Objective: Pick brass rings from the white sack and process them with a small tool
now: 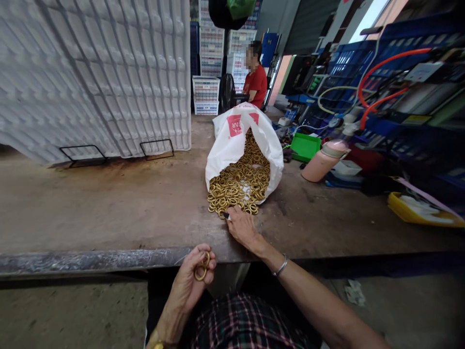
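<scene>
Rings (223, 196), round and gold-coloured, loose in and before a white bag (222, 154).

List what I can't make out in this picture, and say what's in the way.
Head view: the exact count of gold-coloured rings in the left hand; its curled fingers cover part of them.
Head view: the dark piece at the right hand; too small to identify.
Head view: the far side of the ring pile; the white bag hides it.
Head view: the upper end of the white ribbed panels; cut off by the top edge.
</scene>
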### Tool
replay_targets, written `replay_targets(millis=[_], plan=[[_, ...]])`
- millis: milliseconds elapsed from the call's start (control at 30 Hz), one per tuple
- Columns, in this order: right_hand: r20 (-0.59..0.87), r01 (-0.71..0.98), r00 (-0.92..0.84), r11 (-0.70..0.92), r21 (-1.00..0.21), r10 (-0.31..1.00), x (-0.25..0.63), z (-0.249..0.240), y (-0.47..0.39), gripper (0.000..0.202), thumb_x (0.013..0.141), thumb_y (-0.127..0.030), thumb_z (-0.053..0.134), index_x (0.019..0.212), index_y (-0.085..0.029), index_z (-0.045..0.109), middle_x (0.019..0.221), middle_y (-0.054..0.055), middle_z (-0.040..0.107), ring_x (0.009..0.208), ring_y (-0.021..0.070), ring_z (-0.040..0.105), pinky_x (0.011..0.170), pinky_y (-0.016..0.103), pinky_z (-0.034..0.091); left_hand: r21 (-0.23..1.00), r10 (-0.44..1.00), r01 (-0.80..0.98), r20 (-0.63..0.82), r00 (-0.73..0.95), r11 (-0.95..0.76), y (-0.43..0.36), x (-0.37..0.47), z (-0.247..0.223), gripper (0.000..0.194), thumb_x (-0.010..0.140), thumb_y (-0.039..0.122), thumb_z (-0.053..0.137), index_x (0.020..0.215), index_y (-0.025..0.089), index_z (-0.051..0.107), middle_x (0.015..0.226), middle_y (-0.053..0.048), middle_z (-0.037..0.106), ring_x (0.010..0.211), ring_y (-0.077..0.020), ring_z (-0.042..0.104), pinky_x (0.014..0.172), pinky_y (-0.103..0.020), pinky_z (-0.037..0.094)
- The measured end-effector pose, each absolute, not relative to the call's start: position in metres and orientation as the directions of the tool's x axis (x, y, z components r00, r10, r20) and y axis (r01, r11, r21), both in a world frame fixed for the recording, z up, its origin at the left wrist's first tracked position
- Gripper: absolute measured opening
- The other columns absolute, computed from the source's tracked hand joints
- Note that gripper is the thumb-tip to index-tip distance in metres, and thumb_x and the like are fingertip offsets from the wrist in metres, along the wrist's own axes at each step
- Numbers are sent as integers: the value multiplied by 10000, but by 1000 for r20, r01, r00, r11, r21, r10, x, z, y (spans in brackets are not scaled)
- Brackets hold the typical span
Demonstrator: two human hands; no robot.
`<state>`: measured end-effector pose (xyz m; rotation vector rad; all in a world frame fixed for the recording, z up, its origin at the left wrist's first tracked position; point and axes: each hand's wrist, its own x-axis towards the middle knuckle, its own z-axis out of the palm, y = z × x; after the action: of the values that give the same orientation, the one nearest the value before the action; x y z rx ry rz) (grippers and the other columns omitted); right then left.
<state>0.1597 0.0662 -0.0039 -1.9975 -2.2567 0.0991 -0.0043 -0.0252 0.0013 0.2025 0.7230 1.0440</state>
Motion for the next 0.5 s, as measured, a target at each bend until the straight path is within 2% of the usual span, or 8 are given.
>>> replay_targets(millis=[167,233,300,400,500], plan=[[134,950,-142,173,-259,981,168,-4,67,172,845,-231,427,942,-212,568,949,45,543,813,152,536,651,237,360,460,840,-741,-478,257,489,-21,-3,-3,235,656,220,704,728,144,494,761,-32,601,644,-107,568,434,-153,346],[209,901,-160,230,-368,965,168,-5,65,153,833,-213,436,877,-195,582,915,48,549,815,149,520,683,234,365,508,861,-723,-448,241,467,-19,0,0,255,655,243,706,711,153,475,721,-8,579,610,-94,549,418,-148,331],[241,802,-169,276,-530,956,164,-5,61,152,825,-207,434,787,-180,579,823,36,562,770,140,512,690,234,368,613,895,-669,-404,192,420,-15,2,1,267,677,298,687,702,163,458,654,23,538,530,-68,494,390,-144,303],[126,590,-172,205,-781,977,155,-4,52,185,807,-248,445,685,-175,564,636,-8,537,626,117,482,613,227,363,834,941,-455,-338,24,312,-10,3,-1,253,718,372,631,794,177,489,579,56,488,426,-46,390,362,-149,266],[-44,444,-185,43,-895,982,146,-2,41,138,742,-265,501,671,-172,574,584,-30,529,566,101,458,555,217,349,966,978,-194,-191,-84,172,-8,-1,-4,250,762,356,570,930,174,535,581,53,494,437,-52,399,410,-164,313]])
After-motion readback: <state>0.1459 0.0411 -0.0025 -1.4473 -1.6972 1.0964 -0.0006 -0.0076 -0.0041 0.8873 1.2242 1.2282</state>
